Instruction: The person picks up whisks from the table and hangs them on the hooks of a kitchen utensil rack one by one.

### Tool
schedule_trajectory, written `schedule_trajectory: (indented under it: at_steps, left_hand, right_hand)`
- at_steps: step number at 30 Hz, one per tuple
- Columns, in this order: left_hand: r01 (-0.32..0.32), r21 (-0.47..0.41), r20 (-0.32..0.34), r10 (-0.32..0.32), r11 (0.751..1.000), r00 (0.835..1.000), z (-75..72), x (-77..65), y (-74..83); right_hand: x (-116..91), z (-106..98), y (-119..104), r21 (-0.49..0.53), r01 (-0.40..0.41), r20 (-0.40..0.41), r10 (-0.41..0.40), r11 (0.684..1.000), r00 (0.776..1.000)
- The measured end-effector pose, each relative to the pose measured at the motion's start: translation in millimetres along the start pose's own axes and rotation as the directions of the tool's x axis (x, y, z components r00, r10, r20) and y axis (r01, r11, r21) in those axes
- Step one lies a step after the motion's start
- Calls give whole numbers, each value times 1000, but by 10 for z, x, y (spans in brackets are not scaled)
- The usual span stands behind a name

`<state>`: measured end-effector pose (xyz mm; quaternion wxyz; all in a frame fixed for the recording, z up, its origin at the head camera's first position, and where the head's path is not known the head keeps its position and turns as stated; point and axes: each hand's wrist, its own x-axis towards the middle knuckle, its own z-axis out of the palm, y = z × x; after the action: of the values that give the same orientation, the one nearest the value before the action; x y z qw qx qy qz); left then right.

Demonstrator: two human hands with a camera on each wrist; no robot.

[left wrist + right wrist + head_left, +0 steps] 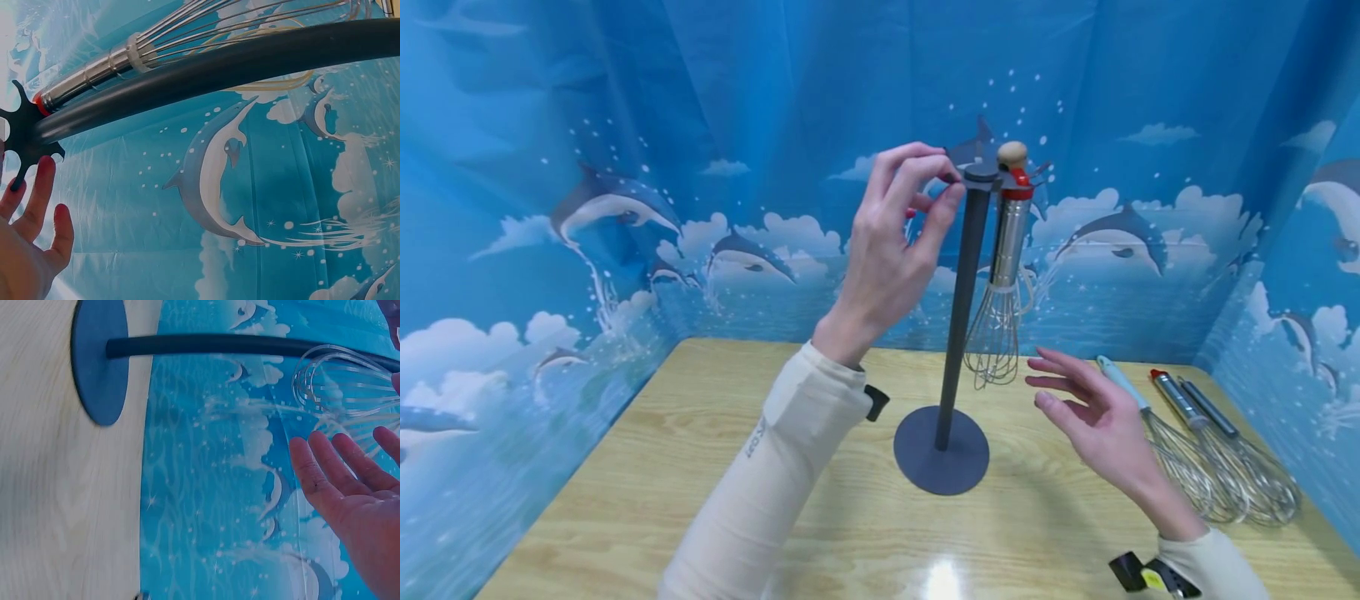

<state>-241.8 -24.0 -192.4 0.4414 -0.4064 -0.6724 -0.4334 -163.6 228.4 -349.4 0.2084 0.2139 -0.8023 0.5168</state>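
Observation:
A dark utensil stand (966, 308) with a round base stands upright on the table. My left hand (895, 242) is at its top, thumb and fingers pinching one of the hooked arms (24, 169). From the right side of the stand hangs a whisk (1011, 237) with a steel handle and red end, wires down. A wooden knob (1012, 154) shows just behind that red end, and pale wire loops hang behind the steel ones. My right hand (1093, 421) is held above the table, right of the stand, fingers spread loosely with nothing in them.
At the right of the wood-grain table (700, 467) lie three more whisks: one with a light blue handle (1122, 379), one with a red-ended steel handle (1176, 398), one with a dark handle (1208, 407). A blue dolphin-print curtain (820, 100) surrounds the table's back and sides.

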Motion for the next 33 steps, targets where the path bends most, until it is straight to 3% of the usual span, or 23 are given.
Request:
schedule_trajectory:
  at_steps: [10,13,18,24,30,33]
  left_hand:
    - [-19,-4,3,19,1000,1000,-19,27,-3]
    - [-18,-3,5,18,1000,1000,-24,34,-6]
    - [-24,-21,4,24,999,1000,-25,41,-19]
    - [-23,-17,15,24,1000,1000,-31,32,-22]
    - [-35,-8,24,35,999,999,-21,35,-12]
    - [-54,4,27,54,999,998,3,46,3]
  right_hand:
    - [-99,-378,146,-210,-85,-18,83,974,996]
    - [-109,-515,205,-326,-96,-5,100,940,995]
    - [-88,-740,341,-516,-93,74,152,851,986]
    - [-81,-870,569,-663,-58,220,269,746,938]
    - [-93,-931,759,-760,1,324,377,649,868]
    - [-91,-948,829,-791,0,352,454,612,818]
